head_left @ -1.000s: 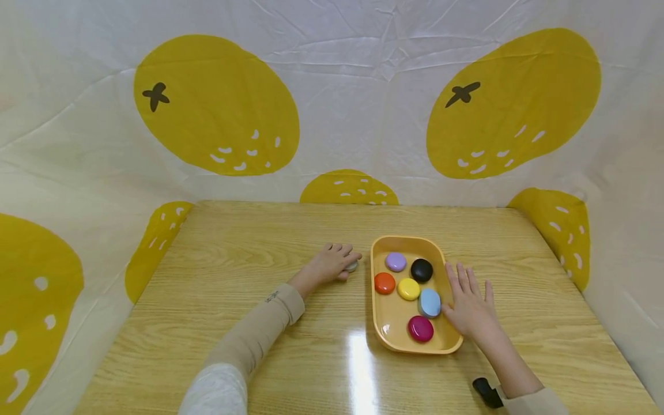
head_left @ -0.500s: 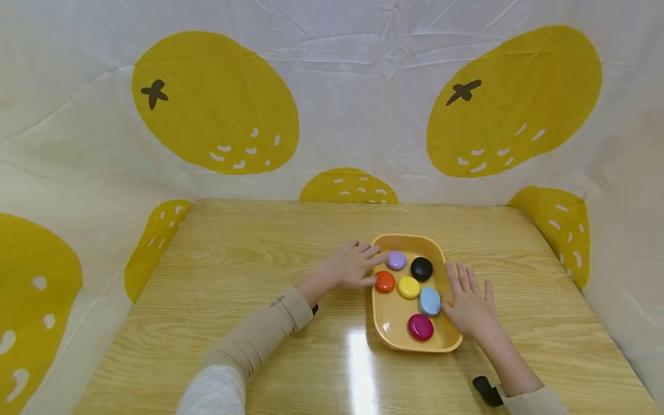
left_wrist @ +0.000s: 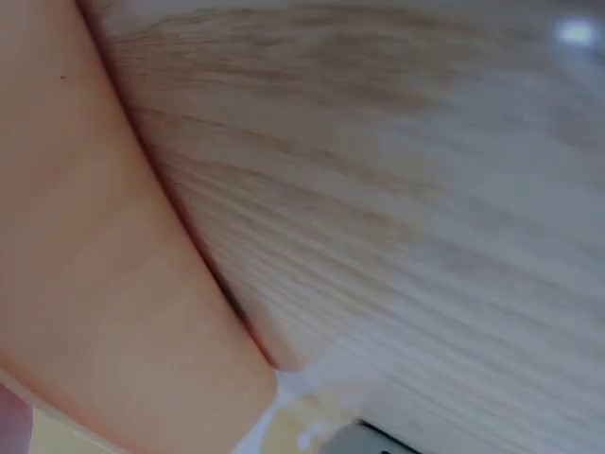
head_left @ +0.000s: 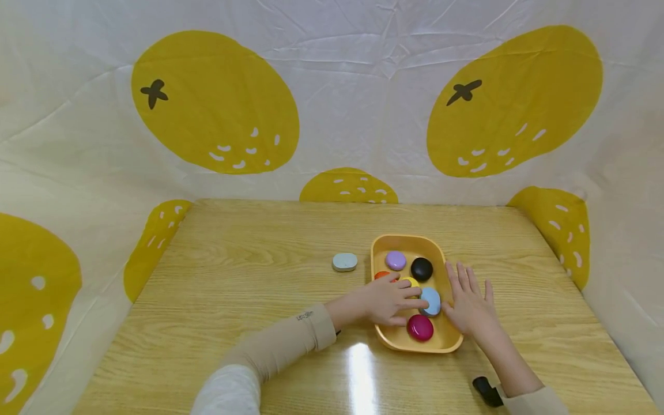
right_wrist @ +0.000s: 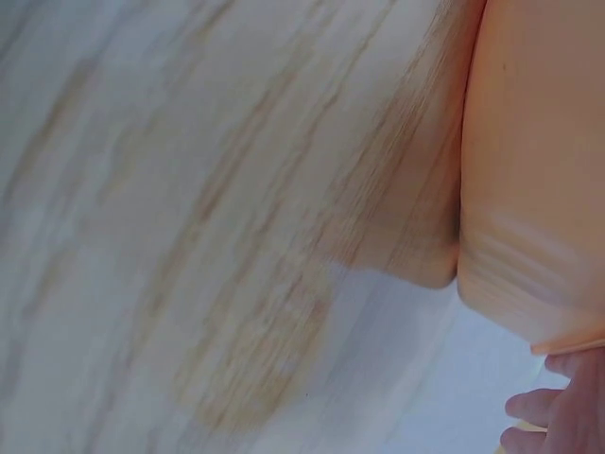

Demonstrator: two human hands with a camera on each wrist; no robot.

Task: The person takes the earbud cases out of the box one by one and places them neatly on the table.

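In the head view a shallow orange tray point(head_left: 386, 340) holds several glossy rounded pieces. My left hand point(head_left: 386, 300) reaches over its left rim with fingers spread, partly covering the orange-red disc point(head_left: 383, 275) and the yellow disc point(head_left: 413, 282). One fingertip overlaps the light blue oval block point(head_left: 433, 301); whether it touches cannot be told. Below that lies a magenta disc point(head_left: 421, 327); the lilac disc point(head_left: 396, 260) and black disc point(head_left: 422, 268) sit at the far end. My right hand point(head_left: 472, 305) rests against the tray's right rim, fingers straight. A pale grey oval block point(head_left: 344, 261) lies outside, left of the tray.
The wooden table point(head_left: 249, 248) stretches around the tray, with a white cloth point(head_left: 358, 115) printed with yellow fruit behind and at the sides. A black object point(head_left: 486, 392) is at the right wrist. The right wrist view shows mostly the tray's side wall point(right_wrist: 539, 161) and table.
My left hand has left the pale grey block, uncovering it on the table. It has moved right and nearer, over the tray. The right hand and the tray's pieces stay in place.
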